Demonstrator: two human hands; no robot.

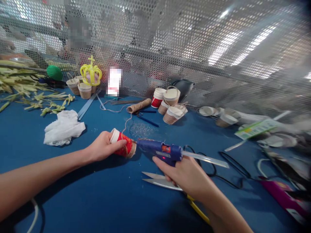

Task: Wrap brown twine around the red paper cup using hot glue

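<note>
My left hand is closed around a red paper cup with a white rim, tilted on its side above the blue table. Twine runs from the cup to a brown cardboard roll of twine farther back. In my right hand is a blue glue gun, with a clear glue stick poking out of its rear. The gun's nozzle is at the base end of the cup; whether it touches cannot be made out. Under my right hand lie open scissors with yellow handles, partly hidden by the wrist.
Several twine-wrapped cups stand at the back, beside stacked red cups. A crumpled white cloth lies left, near dried husks. A yellow crown-shaped piece rests on small baskets. Black cable and a purple box lie right.
</note>
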